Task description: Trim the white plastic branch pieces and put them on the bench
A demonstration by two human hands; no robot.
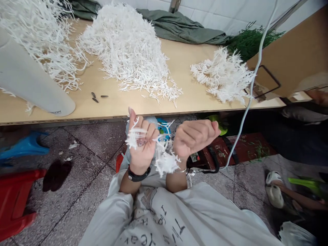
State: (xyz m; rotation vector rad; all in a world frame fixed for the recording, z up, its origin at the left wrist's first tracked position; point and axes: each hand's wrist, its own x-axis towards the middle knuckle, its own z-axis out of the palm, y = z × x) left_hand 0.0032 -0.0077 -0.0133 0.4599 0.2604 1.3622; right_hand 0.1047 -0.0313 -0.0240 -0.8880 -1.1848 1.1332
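Note:
My left hand point(142, 145), with a black band on its wrist, is closed around small white branching plastic sprigs point(132, 138), with the thumb pointing up. My right hand point(193, 136) is curled into a fist beside it, above the lap. Between the two hands hangs a bunch of white plastic sprigs point(167, 162), its thin strands reaching to the right fist's inner side. The fingers hide where the right hand grips it. Beyond the hands, a large heap of white sprigs point(128, 48) lies on the cardboard-coloured table point(123, 104).
A smaller white pile point(225, 77) lies at the right, longer strands point(48, 44) at the left. A pale cylinder point(38, 78) leans over the left edge near several seeds point(95, 100). A white cable point(246, 112) hangs at the right. Red point(17, 201) and blue stools point(25, 147) stand left.

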